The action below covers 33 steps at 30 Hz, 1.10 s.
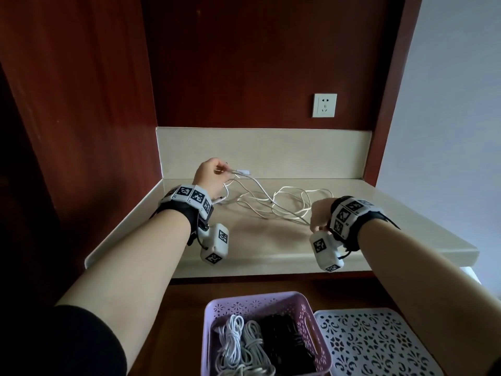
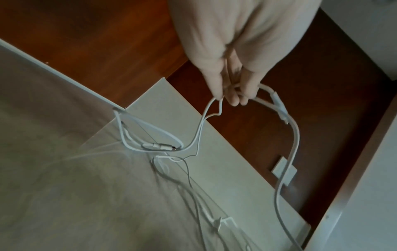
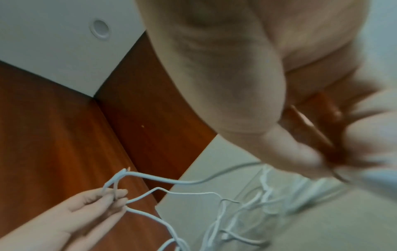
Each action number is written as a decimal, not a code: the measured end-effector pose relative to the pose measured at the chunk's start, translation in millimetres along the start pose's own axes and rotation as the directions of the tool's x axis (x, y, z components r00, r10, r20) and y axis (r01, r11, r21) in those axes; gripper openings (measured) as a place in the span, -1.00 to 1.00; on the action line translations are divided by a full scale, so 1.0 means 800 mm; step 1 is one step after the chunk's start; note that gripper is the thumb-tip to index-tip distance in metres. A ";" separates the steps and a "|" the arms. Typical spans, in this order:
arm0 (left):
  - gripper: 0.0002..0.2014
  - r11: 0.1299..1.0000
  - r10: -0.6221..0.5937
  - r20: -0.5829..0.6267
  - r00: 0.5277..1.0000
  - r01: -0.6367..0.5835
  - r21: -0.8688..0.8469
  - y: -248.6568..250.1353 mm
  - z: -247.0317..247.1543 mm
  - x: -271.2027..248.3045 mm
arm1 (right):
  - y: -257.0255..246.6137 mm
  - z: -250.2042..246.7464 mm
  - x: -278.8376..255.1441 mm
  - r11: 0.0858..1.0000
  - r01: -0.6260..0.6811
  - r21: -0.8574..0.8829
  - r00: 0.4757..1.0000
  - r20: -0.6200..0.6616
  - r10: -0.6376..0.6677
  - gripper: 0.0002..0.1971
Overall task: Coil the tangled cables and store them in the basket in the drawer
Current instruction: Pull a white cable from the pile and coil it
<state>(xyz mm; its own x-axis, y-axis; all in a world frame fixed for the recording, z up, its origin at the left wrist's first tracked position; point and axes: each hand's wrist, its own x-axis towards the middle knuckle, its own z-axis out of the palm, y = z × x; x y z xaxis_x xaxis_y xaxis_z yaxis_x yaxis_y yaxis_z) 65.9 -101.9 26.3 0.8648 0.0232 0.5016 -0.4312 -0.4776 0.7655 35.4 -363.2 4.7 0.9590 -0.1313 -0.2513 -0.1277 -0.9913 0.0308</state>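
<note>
Fingers (image 2: 233,95) of the left hand (image 1: 210,176) pinch white cable strands, the right hand (image 1: 321,215) grips another strand, while nearer, three coiled bundles already fill the basket (image 1: 267,302) in the drawer, and farther off the tangled cables (image 1: 282,203) sprawl mid-table, still uncoiled.

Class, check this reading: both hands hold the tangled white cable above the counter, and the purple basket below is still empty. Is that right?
One detail is wrong. The purple basket is not empty: the head view shows coiled white, grey and black cables already inside. The rest holds: the left hand and right hand hold the tangled white cable above the counter.
</note>
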 end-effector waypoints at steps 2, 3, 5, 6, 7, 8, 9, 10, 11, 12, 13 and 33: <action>-0.95 0.999 0.023 -0.112 0.993 -0.028 -0.041 0.005 -0.015 0.007 | -0.017 -0.013 -0.005 0.985 0.050 0.164 0.995 -0.092 -0.036 -0.88; -0.92 0.997 0.042 -0.161 0.986 -0.050 -0.050 0.009 -0.024 0.014 | -0.027 -0.024 -0.007 0.944 0.093 0.315 0.989 -0.142 -0.049 -0.87; -0.78 0.984 0.113 -0.246 0.963 -0.143 -0.106 0.021 -0.046 0.033 | -0.045 -0.044 -0.004 0.782 0.201 0.590 0.959 -0.282 -0.033 -0.80; -0.73 0.964 0.157 -0.284 0.946 -0.210 -0.165 0.029 -0.057 0.042 | -0.054 -0.053 -0.001 0.695 0.268 0.667 0.925 -0.381 0.009 -0.77; -0.72 0.935 0.192 -0.316 0.929 -0.270 -0.228 0.037 -0.067 0.048 | -0.062 -0.059 0.003 0.608 0.349 0.713 0.871 -0.486 0.070 -0.77; -0.73 0.911 0.203 -0.338 0.919 -0.304 -0.278 0.041 -0.074 0.054 | -0.069 -0.063 0.005 0.529 0.426 0.734 0.809 -0.570 0.141 -0.77; -0.77 0.907 0.202 -0.339 0.919 -0.306 -0.289 0.043 -0.079 0.057 | -0.076 -0.065 0.004 0.454 0.483 0.749 0.764 -0.613 0.199 -0.78; -0.82 0.918 0.188 -0.312 0.931 -0.280 -0.280 0.041 -0.081 0.060 | -0.082 -0.065 0.005 0.386 0.516 0.764 0.751 -0.621 0.225 -0.78; -0.81 0.956 0.151 -0.245 0.958 -0.205 -0.212 0.030 -0.080 0.064 | -0.087 -0.062 0.007 0.326 0.526 0.785 0.769 -0.603 0.212 -0.78; -0.70 0.993 0.075 -0.135 0.988 -0.086 -0.080 0.013 -0.076 0.067 | -0.091 -0.057 0.007 0.282 0.512 0.811 0.805 -0.568 0.172 -0.79; -0.53 0.993 -0.058 -0.007 0.998 0.059 0.099 -0.008 -0.068 0.068 | -0.096 -0.051 0.007 0.266 0.484 0.834 0.842 -0.526 0.117 -0.81; -0.66 0.977 -0.063 0.552 0.831 0.164 -0.135 -0.014 0.020 -0.020 | -0.127 0.028 0.012 -0.234 0.516 0.824 0.831 -0.548 -0.096 -0.68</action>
<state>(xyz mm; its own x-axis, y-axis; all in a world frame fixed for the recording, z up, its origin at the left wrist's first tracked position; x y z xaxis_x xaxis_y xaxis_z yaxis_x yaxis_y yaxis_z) 60.9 -111.1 2.8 0.8882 -0.4358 0.1458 -0.3142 -0.3445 0.8847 51.6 -263.4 -22.4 0.9478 -0.0154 0.3184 0.3164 0.1663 -0.9339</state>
